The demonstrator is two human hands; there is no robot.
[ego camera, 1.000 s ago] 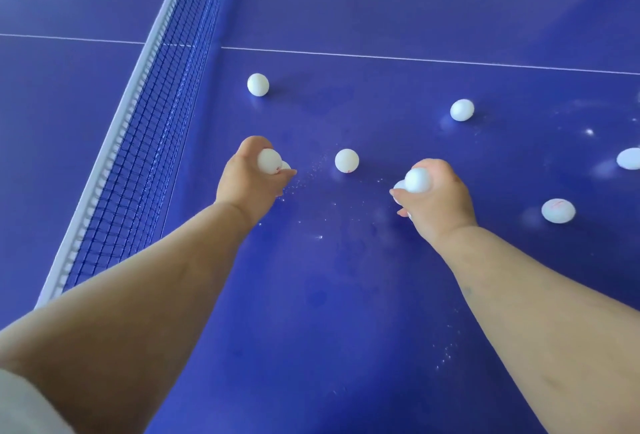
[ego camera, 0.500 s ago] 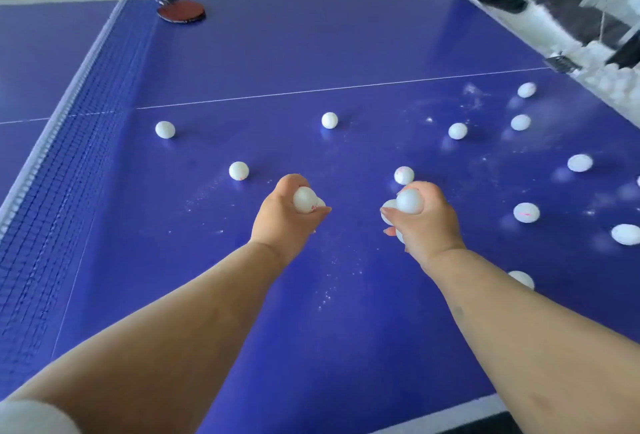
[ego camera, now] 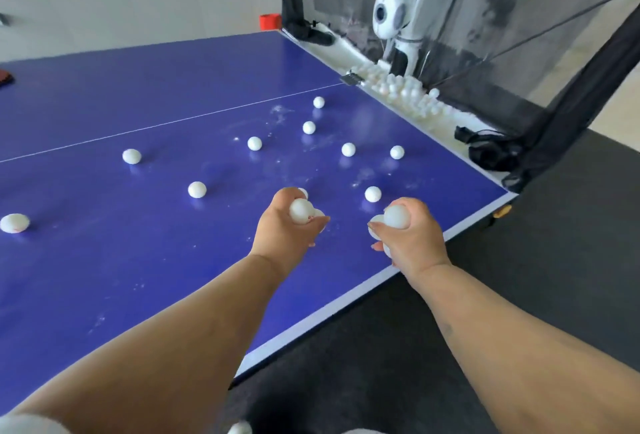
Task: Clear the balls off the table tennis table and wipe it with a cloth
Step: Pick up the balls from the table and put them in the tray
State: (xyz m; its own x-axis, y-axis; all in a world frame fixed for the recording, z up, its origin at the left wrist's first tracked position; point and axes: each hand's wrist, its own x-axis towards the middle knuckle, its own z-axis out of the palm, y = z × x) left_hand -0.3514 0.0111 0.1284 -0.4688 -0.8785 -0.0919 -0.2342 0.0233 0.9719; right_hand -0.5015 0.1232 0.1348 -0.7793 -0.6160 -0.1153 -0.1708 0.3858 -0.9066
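Your fingers curl tight round several balls in each hand — left hand and right hand near the table's right edge, probably to carry many at once; others lie scattered.

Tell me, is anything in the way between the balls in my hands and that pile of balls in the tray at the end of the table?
Nothing solid blocks it. Both the left hand and right hand hold balls above the table. Between them and the ball pile lie only loose balls on the surface, which the hands can pass over.
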